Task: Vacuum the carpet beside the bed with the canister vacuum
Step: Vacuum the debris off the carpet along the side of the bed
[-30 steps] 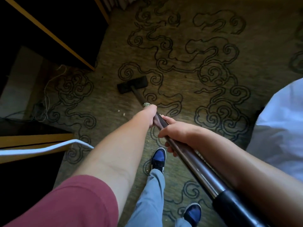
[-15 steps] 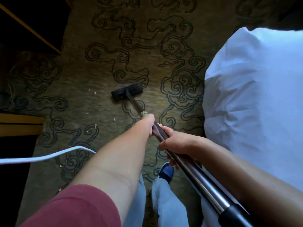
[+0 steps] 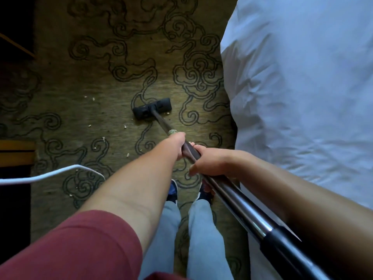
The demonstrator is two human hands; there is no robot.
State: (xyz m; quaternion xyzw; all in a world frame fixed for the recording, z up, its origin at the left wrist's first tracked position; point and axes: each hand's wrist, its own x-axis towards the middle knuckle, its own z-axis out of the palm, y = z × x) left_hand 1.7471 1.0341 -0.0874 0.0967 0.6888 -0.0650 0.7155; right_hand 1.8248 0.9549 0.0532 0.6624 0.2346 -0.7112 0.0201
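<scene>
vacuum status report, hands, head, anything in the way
Left hand and right hand both grip the wand. Floor head flat on carpet, crumbs to its left. White cable lies near the feet.

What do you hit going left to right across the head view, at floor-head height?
Dark furniture edge → patterned carpet with pale crumbs → vacuum floor head → more carpet → white bedding.

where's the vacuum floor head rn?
Head view, centre: the floor head sits on the patterned carpet, ahead of both hands on the wand, left of the white bedding.
</scene>
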